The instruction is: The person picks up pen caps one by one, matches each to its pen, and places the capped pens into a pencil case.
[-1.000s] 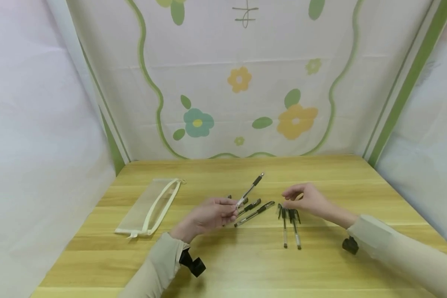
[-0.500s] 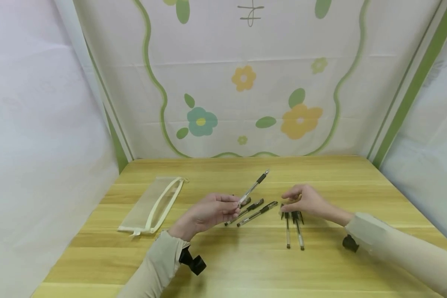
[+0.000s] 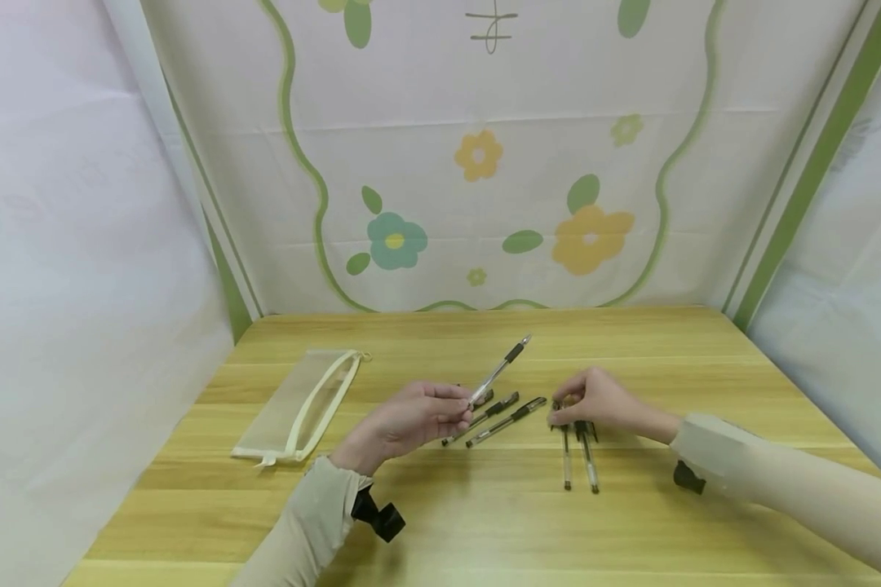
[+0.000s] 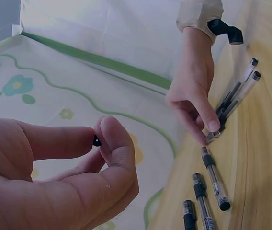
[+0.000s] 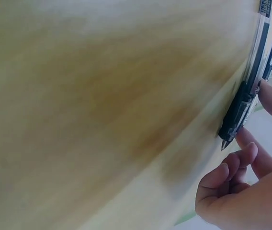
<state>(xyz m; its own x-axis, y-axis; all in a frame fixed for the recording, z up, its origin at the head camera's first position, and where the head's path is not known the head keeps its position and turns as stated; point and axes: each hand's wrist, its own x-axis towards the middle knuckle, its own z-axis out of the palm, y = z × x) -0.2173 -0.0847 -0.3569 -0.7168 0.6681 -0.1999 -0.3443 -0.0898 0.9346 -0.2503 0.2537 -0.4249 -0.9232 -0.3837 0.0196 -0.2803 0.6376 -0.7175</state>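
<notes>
In the head view my left hand (image 3: 414, 417) pinches the lower end of a clear gel pen (image 3: 498, 371) with a black grip, its bare tip pointing up and away. The left wrist view shows only its black end (image 4: 96, 141) between thumb and finger. My right hand (image 3: 605, 406) is low at the table, thumb and forefinger pinching a small clear pen cap (image 4: 213, 136). Beside that hand, two pens (image 3: 591, 466) lie side by side, black grips partly hidden under it. In the right wrist view, a bare pen tip (image 5: 226, 143) shows near the fingers.
Several capped gel pens (image 3: 510, 421) lie slanted between the hands. A beige mesh zip pouch (image 3: 282, 408) lies at the left, its zipper gaping. The wooden table (image 3: 484, 522) ends at a flowered cloth backdrop (image 3: 426, 163), with white cloth on both sides.
My right hand has dipped slightly down and left, and its thumb and forefinger have closed on the cap. The left hand keeps its hold on the pen, almost still.
</notes>
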